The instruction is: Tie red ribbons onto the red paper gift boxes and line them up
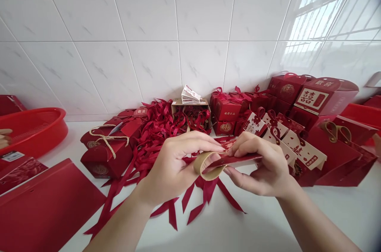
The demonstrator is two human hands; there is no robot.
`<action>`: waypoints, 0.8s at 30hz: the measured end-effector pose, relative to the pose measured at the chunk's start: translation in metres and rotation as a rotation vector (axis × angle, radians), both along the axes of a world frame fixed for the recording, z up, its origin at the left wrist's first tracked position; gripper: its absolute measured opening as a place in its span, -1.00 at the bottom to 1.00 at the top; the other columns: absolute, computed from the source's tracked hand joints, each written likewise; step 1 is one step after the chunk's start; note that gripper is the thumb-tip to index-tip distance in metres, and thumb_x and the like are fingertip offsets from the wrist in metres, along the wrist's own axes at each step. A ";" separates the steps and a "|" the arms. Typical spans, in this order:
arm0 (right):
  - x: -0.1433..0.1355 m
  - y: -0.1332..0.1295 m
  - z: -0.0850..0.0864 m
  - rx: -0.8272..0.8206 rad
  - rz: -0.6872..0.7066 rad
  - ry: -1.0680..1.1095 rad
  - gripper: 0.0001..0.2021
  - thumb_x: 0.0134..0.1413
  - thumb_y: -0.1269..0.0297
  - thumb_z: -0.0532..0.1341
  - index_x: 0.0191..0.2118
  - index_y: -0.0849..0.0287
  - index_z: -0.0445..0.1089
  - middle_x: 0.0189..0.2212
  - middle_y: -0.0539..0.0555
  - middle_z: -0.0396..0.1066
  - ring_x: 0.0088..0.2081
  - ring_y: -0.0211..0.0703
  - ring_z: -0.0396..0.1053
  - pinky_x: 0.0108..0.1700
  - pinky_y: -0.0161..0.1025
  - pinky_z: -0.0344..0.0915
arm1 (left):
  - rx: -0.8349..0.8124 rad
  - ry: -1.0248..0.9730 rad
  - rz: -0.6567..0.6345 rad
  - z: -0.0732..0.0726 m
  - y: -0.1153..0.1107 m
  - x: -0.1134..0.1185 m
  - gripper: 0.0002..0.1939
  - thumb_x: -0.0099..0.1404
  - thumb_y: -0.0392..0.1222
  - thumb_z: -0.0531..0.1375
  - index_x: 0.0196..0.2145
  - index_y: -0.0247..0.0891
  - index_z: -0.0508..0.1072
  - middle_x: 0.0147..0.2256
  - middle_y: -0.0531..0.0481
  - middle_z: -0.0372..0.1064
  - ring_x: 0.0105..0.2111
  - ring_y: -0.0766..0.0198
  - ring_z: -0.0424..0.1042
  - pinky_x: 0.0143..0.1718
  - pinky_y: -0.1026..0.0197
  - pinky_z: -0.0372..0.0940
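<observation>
Both hands hold one red cardboard piece [242, 160] with a cream inner side, above the ribbons in the middle. My left hand [178, 160] grips its left part, where the card curls into a loop with the tan side outward; the thumb is partly inside the curl. My right hand [262, 164] pinches the flatter right part, fingers on top and thumb beneath. Dark red ribbons [157, 125] lie in a heap behind and below my left hand, some ends trailing forward on the white table [238, 232].
An open carton [176, 115] of ribbons with a stack of white cards [190, 95] stands at the wall. Red boxes [111, 156] are left; gift boxes [326, 95] and bags [333, 156] right. Red baskets [61, 125] sit at both sides. Another person's hand [4, 139] shows far left.
</observation>
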State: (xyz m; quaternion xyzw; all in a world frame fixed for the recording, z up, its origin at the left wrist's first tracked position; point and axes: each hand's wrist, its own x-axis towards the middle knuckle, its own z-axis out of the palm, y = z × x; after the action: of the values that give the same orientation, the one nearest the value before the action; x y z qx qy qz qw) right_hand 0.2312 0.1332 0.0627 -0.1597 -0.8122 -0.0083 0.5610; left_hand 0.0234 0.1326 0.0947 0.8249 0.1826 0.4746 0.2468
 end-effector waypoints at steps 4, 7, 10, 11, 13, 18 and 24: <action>0.001 -0.001 0.001 -0.014 0.012 0.021 -0.73 -0.08 0.49 0.35 -0.27 0.14 0.28 -0.48 0.02 0.38 -0.45 -0.16 0.37 -0.47 -0.21 0.30 | -0.088 0.001 0.016 0.001 -0.006 0.004 -0.87 0.30 -0.35 0.23 -0.25 -0.23 0.58 -0.32 -0.01 0.54 -0.33 0.32 0.51 -0.30 0.34 0.40; 0.000 -0.003 0.001 -0.018 0.014 0.021 -0.73 -0.08 0.47 0.35 -0.29 0.13 0.28 -0.49 0.02 0.38 -0.46 -0.16 0.36 -0.47 -0.20 0.30 | -0.125 0.004 0.036 0.003 -0.008 0.005 -0.88 0.31 -0.32 0.23 -0.27 -0.21 0.58 -0.34 0.01 0.54 -0.37 0.33 0.50 -0.34 0.35 0.38; -0.002 -0.003 0.001 -0.038 0.022 0.027 -0.74 -0.08 0.45 0.35 -0.30 0.12 0.27 -0.51 0.00 0.37 -0.47 -0.16 0.36 -0.47 -0.21 0.30 | -0.139 0.003 0.041 0.003 -0.007 0.005 -0.89 0.31 -0.30 0.22 -0.29 -0.21 0.58 -0.34 0.00 0.55 -0.38 0.31 0.51 -0.37 0.34 0.38; -0.003 -0.003 0.001 -0.043 0.029 0.029 -0.74 -0.07 0.45 0.35 -0.30 0.12 0.27 -0.51 -0.01 0.36 -0.47 -0.16 0.36 -0.47 -0.21 0.30 | -0.141 0.001 0.042 0.003 -0.007 0.005 -0.89 0.31 -0.29 0.22 -0.29 -0.21 0.58 -0.34 0.00 0.55 -0.37 0.31 0.51 -0.37 0.34 0.38; -0.003 -0.003 0.000 -0.042 0.037 0.031 -0.74 -0.07 0.45 0.34 -0.29 0.12 0.27 -0.52 -0.01 0.35 -0.46 -0.16 0.36 -0.47 -0.21 0.30 | -0.145 -0.003 0.041 0.002 -0.007 0.006 -0.89 0.31 -0.30 0.22 -0.29 -0.21 0.58 -0.33 0.00 0.56 -0.37 0.31 0.51 -0.36 0.35 0.38; -0.002 -0.003 0.000 -0.032 0.035 0.028 -0.74 -0.08 0.46 0.35 -0.30 0.13 0.27 -0.51 0.00 0.34 -0.46 -0.16 0.36 -0.48 -0.21 0.30 | -0.145 -0.010 0.041 0.002 -0.008 0.006 -0.89 0.30 -0.30 0.23 -0.28 -0.19 0.58 -0.33 0.04 0.56 -0.38 0.33 0.52 -0.37 0.37 0.38; -0.001 -0.003 0.002 -0.025 0.035 0.027 -0.73 -0.08 0.47 0.35 -0.28 0.12 0.28 -0.50 0.01 0.37 -0.46 -0.15 0.37 -0.48 -0.20 0.33 | -0.129 -0.034 0.004 0.003 -0.008 0.007 -0.89 0.29 -0.34 0.23 -0.31 -0.22 0.58 -0.36 0.04 0.55 -0.39 0.34 0.51 -0.36 0.37 0.38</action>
State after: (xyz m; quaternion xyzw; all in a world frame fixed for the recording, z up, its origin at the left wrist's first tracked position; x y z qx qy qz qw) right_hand 0.2299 0.1300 0.0643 -0.1524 -0.8073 0.0136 0.5699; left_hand 0.0301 0.1244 0.0980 0.7987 0.2103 0.4763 0.3017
